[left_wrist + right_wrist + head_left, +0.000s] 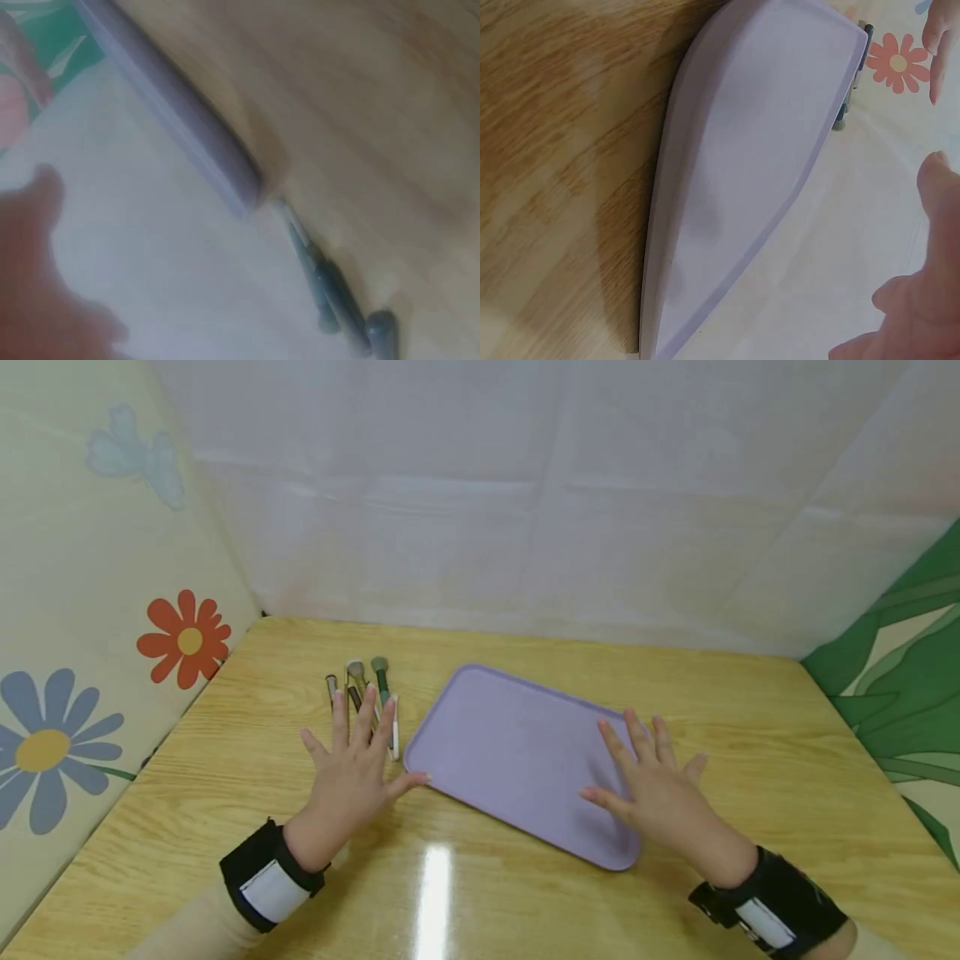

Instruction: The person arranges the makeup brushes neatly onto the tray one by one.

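A shallow purple tray (517, 752) lies at an angle on the wooden table. My left hand (351, 778) is held with fingers spread, holding nothing, near the tray's left corner. Beyond its fingertips lie several makeup brushes (381, 672), partly hidden by the fingers. My right hand (660, 793) hovers with spread fingers over the tray's right end, also holding nothing. In the left wrist view the brushes (334, 300) appear blurred beside the tray's edge (180, 112). The right wrist view shows the tray (757, 127) side-on, with the right hand's fingers (937, 247) apart from it.
A pale cloth (525, 510) hangs behind the table (720, 710). A flower-printed panel (75, 610) stands at the left, and a green leaf-printed one (900, 693) at the right. Black straps circle both wrists.
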Demonstrator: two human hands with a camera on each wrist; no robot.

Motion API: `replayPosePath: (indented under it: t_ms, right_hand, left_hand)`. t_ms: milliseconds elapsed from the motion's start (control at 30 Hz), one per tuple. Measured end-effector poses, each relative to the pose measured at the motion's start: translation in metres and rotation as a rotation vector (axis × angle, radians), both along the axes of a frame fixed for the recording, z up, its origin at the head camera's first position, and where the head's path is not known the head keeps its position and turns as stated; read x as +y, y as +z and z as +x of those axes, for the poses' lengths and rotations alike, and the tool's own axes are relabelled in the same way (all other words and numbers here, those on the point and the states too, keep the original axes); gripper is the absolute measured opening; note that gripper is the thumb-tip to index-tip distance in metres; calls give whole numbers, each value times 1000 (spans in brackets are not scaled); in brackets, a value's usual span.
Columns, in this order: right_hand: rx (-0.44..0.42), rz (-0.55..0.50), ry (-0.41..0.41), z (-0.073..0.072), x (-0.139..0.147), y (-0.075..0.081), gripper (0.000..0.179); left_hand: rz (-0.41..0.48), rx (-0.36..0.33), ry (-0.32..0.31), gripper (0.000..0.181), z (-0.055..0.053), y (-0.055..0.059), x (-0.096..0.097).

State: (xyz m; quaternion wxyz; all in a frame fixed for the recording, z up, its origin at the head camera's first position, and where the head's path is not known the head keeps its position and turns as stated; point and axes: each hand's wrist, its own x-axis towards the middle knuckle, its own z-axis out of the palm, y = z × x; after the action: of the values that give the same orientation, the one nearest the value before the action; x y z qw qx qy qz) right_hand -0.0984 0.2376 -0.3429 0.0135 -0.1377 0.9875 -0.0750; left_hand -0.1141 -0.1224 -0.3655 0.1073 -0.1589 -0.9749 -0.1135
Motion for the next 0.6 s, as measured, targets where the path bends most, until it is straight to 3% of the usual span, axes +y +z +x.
replayPosePath:
  t_ms: [233,400,600]
  right_hand:
    - [70,-43,-12,1,1,3,87]
    - [190,-170,-33,1,7,2,69]
    - [131,-262,-166,1,19,0,43]
  left_hand:
    - [105,-39,9,93,0,-2,1]
    - [153,-84,19,86,-1,-3,-1]
    - [191,-111,13,71,1,-5,-4]
